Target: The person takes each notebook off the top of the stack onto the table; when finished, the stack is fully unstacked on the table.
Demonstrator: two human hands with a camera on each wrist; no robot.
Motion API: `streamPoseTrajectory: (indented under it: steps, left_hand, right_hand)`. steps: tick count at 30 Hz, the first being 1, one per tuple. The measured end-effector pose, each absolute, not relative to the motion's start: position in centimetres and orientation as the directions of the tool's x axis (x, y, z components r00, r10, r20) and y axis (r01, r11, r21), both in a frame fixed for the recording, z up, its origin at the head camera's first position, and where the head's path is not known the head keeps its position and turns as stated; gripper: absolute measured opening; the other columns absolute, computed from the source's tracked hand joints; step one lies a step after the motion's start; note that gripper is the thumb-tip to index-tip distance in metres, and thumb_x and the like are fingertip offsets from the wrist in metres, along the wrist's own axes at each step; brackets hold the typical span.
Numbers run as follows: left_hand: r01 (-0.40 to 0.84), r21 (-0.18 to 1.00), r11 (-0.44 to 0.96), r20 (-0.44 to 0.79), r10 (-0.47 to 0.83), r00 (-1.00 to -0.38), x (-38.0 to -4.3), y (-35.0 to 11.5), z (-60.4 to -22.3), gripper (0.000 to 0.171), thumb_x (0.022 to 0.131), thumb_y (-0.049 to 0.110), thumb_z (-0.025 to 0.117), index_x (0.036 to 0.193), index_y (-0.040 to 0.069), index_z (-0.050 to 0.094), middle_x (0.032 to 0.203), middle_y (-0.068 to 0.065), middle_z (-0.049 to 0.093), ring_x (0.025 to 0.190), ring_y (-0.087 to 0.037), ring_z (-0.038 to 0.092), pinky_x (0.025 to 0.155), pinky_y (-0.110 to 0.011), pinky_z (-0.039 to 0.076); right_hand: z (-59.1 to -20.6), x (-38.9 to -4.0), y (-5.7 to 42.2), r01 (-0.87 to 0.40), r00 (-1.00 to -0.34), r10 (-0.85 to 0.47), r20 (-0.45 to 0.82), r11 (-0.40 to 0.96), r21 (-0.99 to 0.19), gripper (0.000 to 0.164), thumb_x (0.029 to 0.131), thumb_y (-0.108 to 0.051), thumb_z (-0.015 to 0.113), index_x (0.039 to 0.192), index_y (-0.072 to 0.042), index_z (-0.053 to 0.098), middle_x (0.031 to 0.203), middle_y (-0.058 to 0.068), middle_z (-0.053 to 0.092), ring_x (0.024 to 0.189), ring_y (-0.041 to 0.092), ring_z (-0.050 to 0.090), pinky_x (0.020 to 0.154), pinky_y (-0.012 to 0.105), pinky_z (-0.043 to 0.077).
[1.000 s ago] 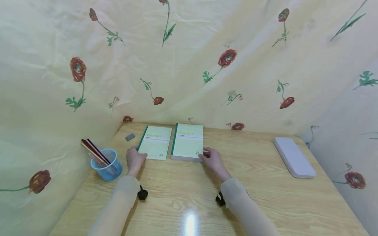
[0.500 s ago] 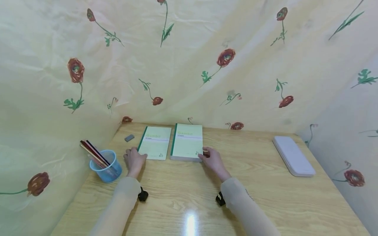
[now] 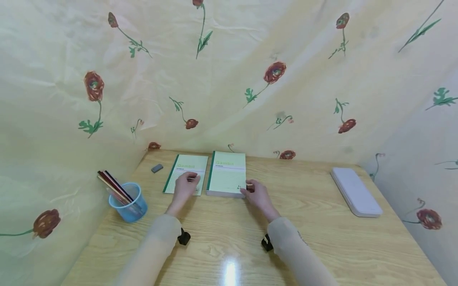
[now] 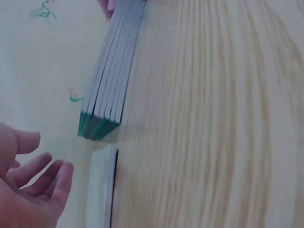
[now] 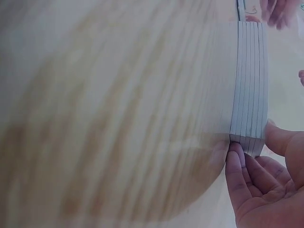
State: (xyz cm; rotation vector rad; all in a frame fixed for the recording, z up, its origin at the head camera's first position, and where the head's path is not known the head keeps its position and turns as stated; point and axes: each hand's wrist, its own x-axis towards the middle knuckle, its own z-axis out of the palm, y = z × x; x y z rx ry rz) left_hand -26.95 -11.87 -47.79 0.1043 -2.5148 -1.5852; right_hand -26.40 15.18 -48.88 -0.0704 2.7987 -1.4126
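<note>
Two piles of pale green Gambit notebooks with dark green spines lie at the back of the table. My left hand (image 3: 183, 191) is over the thin left notebook (image 3: 190, 160), fingers loosely bent and holding nothing. In the left wrist view, its fingers (image 4: 61, 187) are apart from the notebook's cover. My right hand (image 3: 260, 199) grips the near right corner of the thick notebook stack (image 3: 227, 171). The right wrist view shows the thumb (image 5: 280, 137) at the top cover and the other fingers against the edges of several stacked notebooks (image 5: 249, 80).
At the left stands a blue cup (image 3: 131, 210) with several pencils (image 3: 116, 186) leaning in it. A grey eraser (image 3: 157, 168) lies behind it. A white case (image 3: 356, 192) lies at the right of the wooden table (image 3: 214, 242). Flowered cloth (image 3: 229, 79) hangs behind.
My left hand has left the left edge of the thin notebook and moved right, over its cover. The right hand stays at the thick stack's corner.
</note>
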Motion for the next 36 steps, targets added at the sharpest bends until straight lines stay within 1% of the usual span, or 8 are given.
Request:
streamPoseTrajectory:
  steps: [4, 8, 14, 20, 24, 28, 32, 36]
  left_hand:
    - [0.037, 0.911, 0.41, 0.063, -0.05, -0.997, -27.2, -10.4, -48.3, 0.033, 0.097, 0.015, 0.066, 0.121, -0.007, 0.064, 0.113, -0.02, 0.067, 0.104, -0.033, 0.064, 0.088, -0.043, 0.054]
    - [0.016, 0.908, 0.42, 0.021, -0.008, -1.0, -27.2, -9.2, -49.1, 0.039, 0.094, 0.017, 0.07, 0.122, -0.009, 0.062, 0.113, -0.021, 0.067, 0.105, -0.033, 0.064, 0.089, -0.042, 0.054]
    - [0.022, 0.896, 0.443, 0.037, -0.024, -0.999, -27.0, -8.5, -49.5, 0.035, 0.091, 0.013, 0.073, 0.117, -0.01, 0.065, 0.102, -0.019, 0.069, 0.097, -0.031, 0.065, 0.086, -0.043, 0.054]
    - [0.03, 0.888, 0.459, 0.044, -0.02, -0.999, -26.9, -8.4, -49.6, 0.036, 0.092, 0.013, 0.072, 0.119, -0.01, 0.064, 0.107, -0.021, 0.068, 0.101, -0.033, 0.064, 0.089, -0.044, 0.054]
    - [0.026, 0.889, 0.457, 0.046, -0.032, -0.998, -26.8, -8.5, -49.6, 0.034, 0.092, 0.013, 0.072, 0.117, -0.009, 0.065, 0.107, -0.021, 0.068, 0.101, -0.033, 0.064, 0.089, -0.045, 0.053]
    - [0.039, 0.882, 0.469, 0.059, -0.029, -0.998, -26.8, -8.5, -49.6, 0.029, 0.092, 0.012, 0.072, 0.112, -0.009, 0.068, 0.099, -0.017, 0.069, 0.093, -0.029, 0.064, 0.084, -0.044, 0.054]
    - [0.051, 0.878, 0.475, 0.069, -0.021, -0.997, -27.0, -8.5, -49.8, 0.027, 0.092, 0.013, 0.072, 0.108, -0.008, 0.069, 0.093, -0.014, 0.068, 0.087, -0.025, 0.062, 0.079, -0.041, 0.054]
    - [0.059, 0.884, 0.464, 0.075, -0.015, -0.997, -27.1, -8.4, -50.1, 0.028, 0.092, 0.013, 0.072, 0.11, -0.009, 0.069, 0.096, -0.016, 0.069, 0.089, -0.027, 0.063, 0.08, -0.043, 0.054]
  right_hand:
    - [-48.8, -26.4, 15.2, -0.05, -0.999, -0.046, 0.028, 0.59, -0.806, 0.042, 0.095, -0.011, 0.069, 0.13, 0.006, 0.057, 0.12, 0.026, 0.065, 0.11, 0.035, 0.064, 0.09, 0.043, 0.054]
    - [-48.7, -26.2, 15.1, -0.068, -0.998, -0.047, 0.05, 0.603, -0.795, 0.04, 0.094, -0.01, 0.069, 0.128, 0.008, 0.057, 0.117, 0.026, 0.066, 0.107, 0.036, 0.065, 0.087, 0.041, 0.055]
    - [-49.1, -26.5, 15.2, -0.034, -0.999, -0.034, 0.017, 0.589, -0.808, 0.039, 0.094, -0.01, 0.069, 0.127, 0.007, 0.057, 0.117, 0.025, 0.066, 0.107, 0.034, 0.064, 0.089, 0.043, 0.054]
    - [-48.8, -26.7, 15.0, -0.002, -1.0, -0.015, -0.008, 0.594, -0.805, 0.033, 0.093, -0.011, 0.07, 0.118, 0.007, 0.06, 0.109, 0.019, 0.066, 0.099, 0.03, 0.063, 0.086, 0.04, 0.054]
    - [-48.2, -26.5, 14.7, -0.004, -1.0, -0.023, -0.013, 0.609, -0.793, 0.032, 0.094, -0.018, 0.07, 0.114, 0.007, 0.062, 0.104, 0.017, 0.066, 0.094, 0.028, 0.063, 0.081, 0.04, 0.054]
    - [-48.1, -26.4, 14.4, -0.003, -1.0, -0.012, -0.005, 0.623, -0.782, 0.034, 0.094, -0.023, 0.071, 0.112, 0.006, 0.063, 0.103, 0.015, 0.066, 0.093, 0.027, 0.062, 0.081, 0.039, 0.054]
    - [-48.4, -26.5, 14.3, -0.006, -1.0, 0.007, 0.014, 0.633, -0.774, 0.033, 0.092, -0.021, 0.073, 0.11, 0.005, 0.064, 0.102, 0.015, 0.067, 0.092, 0.027, 0.062, 0.082, 0.039, 0.054]
    - [-48.7, -26.6, 14.4, -0.004, -1.0, 0.017, 0.02, 0.637, -0.771, 0.029, 0.092, -0.018, 0.073, 0.106, 0.006, 0.065, 0.098, 0.015, 0.067, 0.088, 0.026, 0.062, 0.078, 0.038, 0.054]
